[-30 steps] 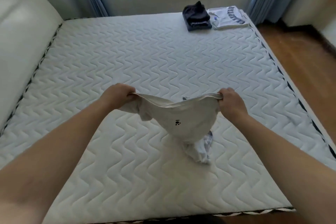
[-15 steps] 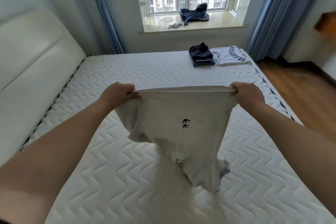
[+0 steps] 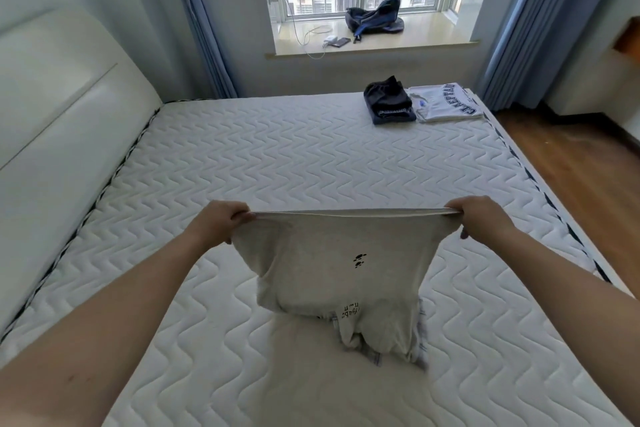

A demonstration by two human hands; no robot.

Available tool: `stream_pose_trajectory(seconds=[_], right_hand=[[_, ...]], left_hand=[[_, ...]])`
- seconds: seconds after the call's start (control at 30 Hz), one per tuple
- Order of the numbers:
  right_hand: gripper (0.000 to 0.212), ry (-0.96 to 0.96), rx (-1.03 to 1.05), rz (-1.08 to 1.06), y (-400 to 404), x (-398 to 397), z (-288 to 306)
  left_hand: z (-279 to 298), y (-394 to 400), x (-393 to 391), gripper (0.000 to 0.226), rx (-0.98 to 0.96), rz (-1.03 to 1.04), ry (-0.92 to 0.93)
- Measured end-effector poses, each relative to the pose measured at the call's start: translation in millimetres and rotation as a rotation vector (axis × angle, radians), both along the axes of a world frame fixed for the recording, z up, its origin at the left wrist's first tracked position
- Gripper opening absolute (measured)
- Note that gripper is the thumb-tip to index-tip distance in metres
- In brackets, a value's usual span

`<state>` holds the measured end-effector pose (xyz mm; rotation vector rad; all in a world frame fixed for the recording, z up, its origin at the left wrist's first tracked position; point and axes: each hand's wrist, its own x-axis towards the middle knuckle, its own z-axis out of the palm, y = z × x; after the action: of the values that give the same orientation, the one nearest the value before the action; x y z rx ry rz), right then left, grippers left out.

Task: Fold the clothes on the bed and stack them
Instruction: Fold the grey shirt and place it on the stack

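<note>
a: the left hand (image 3: pixel 221 222) grips one end of the top edge of a light grey garment (image 3: pixel 341 274), fingers curled round the cloth. the right hand (image 3: pixel 479 218) does the same at the other end, thumb and fingers pinched on the hem.

b: so the edge is taut between them?

a: yes, it runs nearly straight from hand to hand, held up above the mattress (image 3: pixel 277 156). the rest of the garment hangs down, and its lower part is bunched on the quilted surface near the front edge of the bed.

b: any marks on it?

a: a small black paw-like print in the middle and a line of small dark letters lower down, too small to read. some bluish striped cloth shows under the bunched bottom; i cannot tell whether it is part of the same piece.

b: and the other clothes?

a: at the far right corner of the mattress, a dark folded pile (image 3: pixel 389 100) lies just beside a white folded shirt (image 3: pixel 446 104) with dark arched lettering. both are well apart from the hands.

b: anything else?

a: a cream headboard (image 3: pixel 59 107) on the left, blue curtains (image 3: pixel 530 21), and a dark bag (image 3: pixel 375 17) on the window sill (image 3: pixel 433 35) next to a white cable and a phone-like thing.
</note>
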<state>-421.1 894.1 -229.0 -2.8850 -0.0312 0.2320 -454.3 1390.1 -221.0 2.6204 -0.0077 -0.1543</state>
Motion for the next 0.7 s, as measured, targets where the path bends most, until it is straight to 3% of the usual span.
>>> stream_pose_trajectory(seconds=[0.1, 0.17, 0.3, 0.37, 0.53, 0.6, 0.7], right_hand=[[0.039, 0.085, 0.316, -0.119, 1, -2, -13], [0.038, 0.133, 0.419, -0.151, 1, -6, -23], [0.034, 0.194, 0.55, -0.219, 1, -16, -46], [0.032, 0.201, 0.547, -0.24, 2, -21, -57], [0.034, 0.206, 0.376, -0.253, -1, -32, -70], [0.035, 0.196, 0.387, -0.281, -3, -33, -73], [0.031, 0.146, 0.432, -0.322, 0, -32, -75]], left_hand=[[-18, -8, -5, 0.02, -0.175, 0.074, 0.023], [-30, -12, -8, 0.016, -0.229, 0.095, 0.05], [-51, -16, -14, 0.003, -0.189, 0.098, 0.181], [-62, -17, -18, 0.013, -0.117, 0.093, 0.25], [-91, 2, -30, 0.024, 0.314, 0.129, 0.289], [-98, 12, -34, 0.019, 0.317, 0.193, 0.238], [-105, 16, -35, 0.016, 0.163, 0.3, 0.142]])
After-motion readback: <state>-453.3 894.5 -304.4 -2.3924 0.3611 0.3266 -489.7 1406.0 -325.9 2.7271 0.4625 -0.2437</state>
